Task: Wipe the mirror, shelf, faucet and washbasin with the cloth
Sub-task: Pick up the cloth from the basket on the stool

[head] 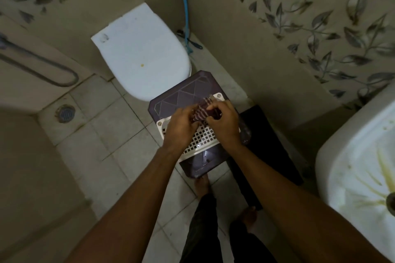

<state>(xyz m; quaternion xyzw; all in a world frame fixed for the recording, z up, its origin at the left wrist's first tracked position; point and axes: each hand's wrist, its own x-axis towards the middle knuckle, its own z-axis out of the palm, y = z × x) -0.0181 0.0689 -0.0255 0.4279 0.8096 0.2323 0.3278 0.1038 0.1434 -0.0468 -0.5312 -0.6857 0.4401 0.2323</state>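
Note:
A small striped cloth (202, 111), dark red and white, is bunched between both my hands above a white perforated basket (203, 137). My left hand (181, 127) grips its left side and my right hand (223, 123) grips its right side. The basket rests on a dark purple stool (181, 96) on the tiled floor. The white washbasin (359, 166), stained yellow-brown around the drain, fills the lower right edge of the view. Mirror, shelf and faucet are out of view.
A white toilet (143, 53) with its lid down stands behind the stool, and a blue brush (184, 10) leans in the corner. A floor drain (65, 113) lies at left. A dark mat (267, 156) and my bare feet (202, 184) are below the stool.

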